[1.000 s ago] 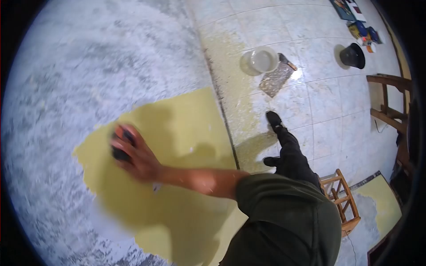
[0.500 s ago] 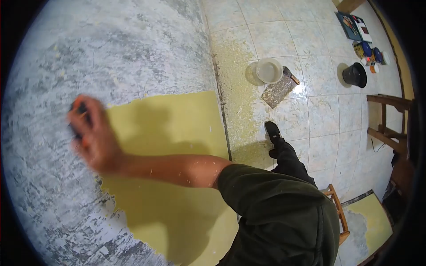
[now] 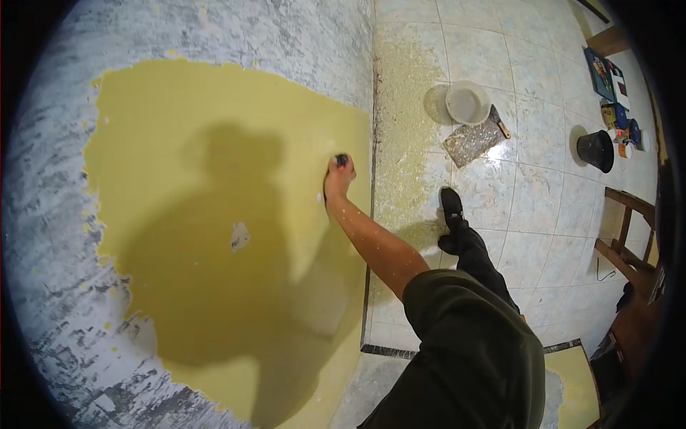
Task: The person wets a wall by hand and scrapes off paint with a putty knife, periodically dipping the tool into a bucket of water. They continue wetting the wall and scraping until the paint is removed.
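Note:
My right hand (image 3: 337, 180) is shut on a small tool with a black and orange grip (image 3: 342, 160). It presses the tool against the yellow painted patch of the wall (image 3: 214, 143), close to where the wall meets the floor. My bare forearm runs back to a dark green sleeve (image 3: 471, 350). Around the yellow patch the wall is bare mottled grey plaster (image 3: 236, 32), and a small grey chip (image 3: 239, 236) breaks the yellow. My left hand is out of sight.
My foot in a black shoe (image 3: 449, 204) stands on the pale floor tiles. A white bucket (image 3: 468, 102) sits by a speckled flat tool (image 3: 474, 139). A black bucket (image 3: 595, 150), small containers (image 3: 618, 114) and a wooden frame (image 3: 629, 229) lie to the right.
My hand has swept from the grey plaster at the left across to the yellow patch's right edge near the floor. The view has shifted, showing much more of the yellow paint.

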Demonstrator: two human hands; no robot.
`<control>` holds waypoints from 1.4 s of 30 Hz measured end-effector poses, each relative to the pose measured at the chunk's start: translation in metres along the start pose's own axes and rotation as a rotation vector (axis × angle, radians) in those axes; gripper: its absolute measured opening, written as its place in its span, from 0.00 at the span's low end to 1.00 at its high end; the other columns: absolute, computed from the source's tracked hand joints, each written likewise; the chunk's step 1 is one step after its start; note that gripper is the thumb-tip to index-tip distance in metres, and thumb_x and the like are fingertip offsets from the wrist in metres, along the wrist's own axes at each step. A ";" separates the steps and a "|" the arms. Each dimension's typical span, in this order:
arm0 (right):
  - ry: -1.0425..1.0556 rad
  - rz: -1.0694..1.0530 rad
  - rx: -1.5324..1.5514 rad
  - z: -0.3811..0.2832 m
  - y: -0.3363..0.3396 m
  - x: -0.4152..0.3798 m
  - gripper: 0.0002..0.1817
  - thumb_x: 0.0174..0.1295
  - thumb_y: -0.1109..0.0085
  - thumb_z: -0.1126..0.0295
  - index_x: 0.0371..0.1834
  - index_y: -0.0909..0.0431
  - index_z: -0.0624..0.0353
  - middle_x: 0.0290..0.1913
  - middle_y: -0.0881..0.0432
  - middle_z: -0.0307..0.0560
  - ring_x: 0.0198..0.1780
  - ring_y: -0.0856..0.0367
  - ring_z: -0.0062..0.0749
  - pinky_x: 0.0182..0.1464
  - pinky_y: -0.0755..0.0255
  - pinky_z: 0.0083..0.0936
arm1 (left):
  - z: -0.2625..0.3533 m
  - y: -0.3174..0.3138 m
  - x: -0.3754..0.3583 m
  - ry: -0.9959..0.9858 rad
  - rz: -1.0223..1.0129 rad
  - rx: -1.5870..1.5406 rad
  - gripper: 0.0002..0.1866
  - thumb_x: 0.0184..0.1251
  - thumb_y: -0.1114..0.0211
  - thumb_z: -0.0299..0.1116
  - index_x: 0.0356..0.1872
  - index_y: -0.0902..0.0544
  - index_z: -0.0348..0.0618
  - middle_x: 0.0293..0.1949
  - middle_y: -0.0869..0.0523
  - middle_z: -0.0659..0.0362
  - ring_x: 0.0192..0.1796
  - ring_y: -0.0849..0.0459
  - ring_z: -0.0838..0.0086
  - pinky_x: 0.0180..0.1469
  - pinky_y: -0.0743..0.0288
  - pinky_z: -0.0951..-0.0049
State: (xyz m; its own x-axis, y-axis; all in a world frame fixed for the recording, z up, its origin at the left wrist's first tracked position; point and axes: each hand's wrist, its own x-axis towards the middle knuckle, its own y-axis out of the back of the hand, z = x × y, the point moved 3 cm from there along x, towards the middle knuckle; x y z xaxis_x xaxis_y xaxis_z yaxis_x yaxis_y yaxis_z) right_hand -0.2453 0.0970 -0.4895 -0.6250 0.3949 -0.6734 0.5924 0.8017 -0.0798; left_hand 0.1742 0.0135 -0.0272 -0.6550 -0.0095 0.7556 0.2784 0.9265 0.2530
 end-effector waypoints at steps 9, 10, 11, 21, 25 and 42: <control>1.089 -0.424 0.362 -0.258 -0.022 -0.212 0.27 0.64 0.42 0.56 0.65 0.32 0.54 0.72 0.48 0.65 0.71 0.43 0.66 0.67 0.43 0.58 | -0.002 0.012 0.025 -0.088 0.002 -0.021 0.52 0.62 0.60 0.78 0.78 0.46 0.48 0.77 0.56 0.36 0.78 0.58 0.39 0.68 0.57 0.30; 1.206 -0.446 0.495 -0.285 -0.023 -0.210 0.24 0.64 0.42 0.51 0.56 0.27 0.54 0.68 0.42 0.63 0.66 0.36 0.62 0.65 0.40 0.58 | 0.007 0.004 0.037 -0.112 0.013 -0.033 0.52 0.62 0.60 0.78 0.78 0.46 0.48 0.77 0.56 0.36 0.78 0.58 0.39 0.69 0.57 0.30; 1.268 -0.506 0.535 -0.305 -0.029 -0.201 0.22 0.63 0.42 0.47 0.50 0.25 0.50 0.64 0.37 0.60 0.61 0.32 0.59 0.63 0.38 0.58 | 0.019 -0.005 0.047 -0.137 0.020 -0.047 0.52 0.62 0.60 0.78 0.78 0.46 0.48 0.77 0.56 0.36 0.78 0.58 0.39 0.69 0.57 0.30; 1.039 -0.273 0.400 -0.172 -0.093 0.133 0.33 0.52 0.32 0.67 0.63 0.33 0.46 0.65 0.37 0.58 0.67 0.38 0.59 0.66 0.38 0.47 | 0.226 -0.104 0.055 -0.354 -0.048 -0.054 0.51 0.63 0.60 0.77 0.78 0.46 0.48 0.77 0.57 0.37 0.78 0.59 0.40 0.69 0.58 0.30; 0.459 -0.038 0.177 0.054 -0.057 0.270 0.28 0.71 0.45 0.58 0.67 0.39 0.62 0.63 0.36 0.54 0.64 0.35 0.39 0.67 0.41 0.30 | 0.293 -0.138 0.047 -0.474 -0.100 -0.028 0.51 0.63 0.60 0.77 0.78 0.46 0.48 0.77 0.57 0.37 0.78 0.59 0.40 0.69 0.58 0.30; 0.299 0.086 0.053 0.053 -0.079 0.370 0.25 0.61 0.40 0.65 0.58 0.33 0.64 0.59 0.36 0.67 0.59 0.33 0.63 0.59 0.35 0.47 | 0.385 -0.189 0.056 -0.635 -0.156 -0.075 0.50 0.65 0.61 0.76 0.78 0.46 0.48 0.77 0.58 0.38 0.78 0.61 0.41 0.70 0.59 0.30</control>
State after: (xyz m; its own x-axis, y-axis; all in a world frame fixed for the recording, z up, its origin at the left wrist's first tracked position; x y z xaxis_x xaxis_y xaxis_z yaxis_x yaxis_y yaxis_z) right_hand -0.4963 0.1558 -0.7717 -0.6887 0.5810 -0.4338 0.6703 0.7383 -0.0754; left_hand -0.1857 -0.0171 -0.2654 -0.9725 0.1032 0.2086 0.1793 0.9035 0.3894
